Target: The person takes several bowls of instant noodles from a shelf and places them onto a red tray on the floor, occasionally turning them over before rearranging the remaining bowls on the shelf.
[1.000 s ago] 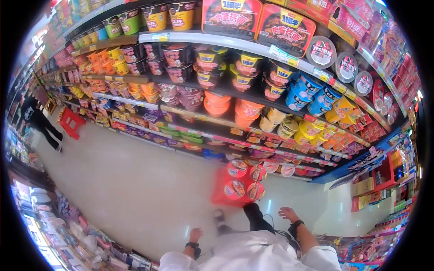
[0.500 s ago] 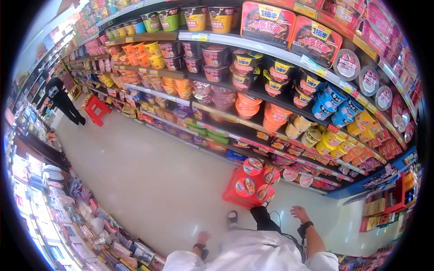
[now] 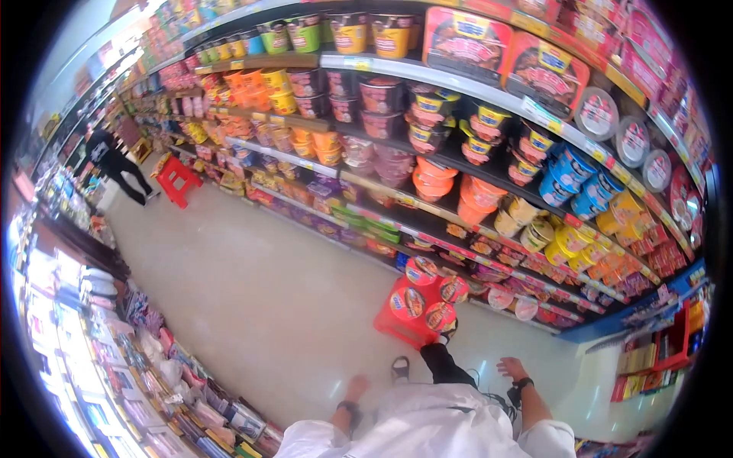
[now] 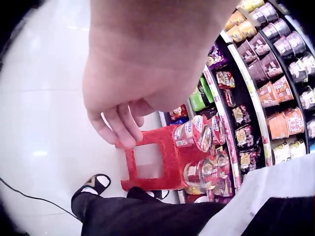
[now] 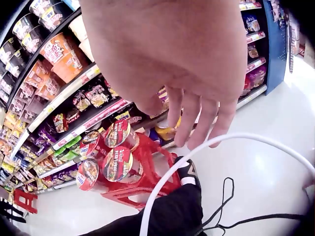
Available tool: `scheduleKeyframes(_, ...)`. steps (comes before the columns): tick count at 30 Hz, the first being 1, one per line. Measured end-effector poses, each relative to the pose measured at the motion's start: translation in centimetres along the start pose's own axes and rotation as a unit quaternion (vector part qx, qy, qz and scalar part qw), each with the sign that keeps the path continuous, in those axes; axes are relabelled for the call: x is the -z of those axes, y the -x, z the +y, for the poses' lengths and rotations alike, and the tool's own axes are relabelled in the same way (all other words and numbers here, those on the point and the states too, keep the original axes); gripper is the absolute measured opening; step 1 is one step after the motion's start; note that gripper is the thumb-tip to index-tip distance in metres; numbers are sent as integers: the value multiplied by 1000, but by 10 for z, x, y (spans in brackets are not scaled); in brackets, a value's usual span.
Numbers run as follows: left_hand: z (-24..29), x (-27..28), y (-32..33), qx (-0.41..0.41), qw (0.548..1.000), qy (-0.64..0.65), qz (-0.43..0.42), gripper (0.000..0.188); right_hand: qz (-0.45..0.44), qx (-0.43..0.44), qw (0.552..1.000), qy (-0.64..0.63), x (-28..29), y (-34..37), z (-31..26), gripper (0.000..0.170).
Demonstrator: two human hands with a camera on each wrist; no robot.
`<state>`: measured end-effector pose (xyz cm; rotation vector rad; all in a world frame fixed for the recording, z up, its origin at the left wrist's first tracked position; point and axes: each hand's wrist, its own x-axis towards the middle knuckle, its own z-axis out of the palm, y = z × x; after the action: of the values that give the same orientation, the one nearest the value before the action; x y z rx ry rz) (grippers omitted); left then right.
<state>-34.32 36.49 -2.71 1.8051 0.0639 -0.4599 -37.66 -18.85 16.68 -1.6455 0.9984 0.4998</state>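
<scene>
My left hand [image 3: 357,388] hangs at my side over the floor with nothing in it. In the left wrist view the fingers of this left hand [image 4: 140,73] droop loosely, overlapping the edge of a red plastic stool [image 4: 170,157]. On the right, my right hand [image 3: 513,369] is held out, also holding nothing; its relaxed fingers [image 5: 192,113] point down in the right wrist view. The red stool [image 3: 393,330] stands on the floor before my feet. Several instant noodle cups [image 3: 406,303] with red printed lids stand on its seat.
Shelves [image 3: 458,183] packed with cup and bowl noodles run along the far side. Another red stool [image 3: 177,180] and a person in black [image 3: 114,164] are down the aisle at left. Goods line the near left [image 3: 153,366]. A white cable [image 5: 236,136] loops below my right hand.
The head view has turned, so shelves and stool shift rightward in it. A foot now shows right beside the stool. Both hands stay free of objects.
</scene>
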Motion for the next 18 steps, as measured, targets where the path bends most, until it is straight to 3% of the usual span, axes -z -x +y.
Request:
scheduleKeyframes(3,1,7,9,122,990,-62,-22,30,-2,26,1000,0,6,-3,4,36)
scheduleKeyframes(7,-3,17,18,140,987,-62,-45,36,11,28,1000,5,2,-8,-10,39)
scheduleKeyframes(9,1,23,32,174,983,-27,-47,37,17,27,999,16,-1,-11,-15,41)
scheduleKeyframes(12,21,20,43,289,937,188,56,23,-8,17,1000,21,-6,-16,-21,43)
scheduleKeyframes(18,26,19,39,261,935,239,18,32,-29,15,999,29,-21,-28,-17,43)
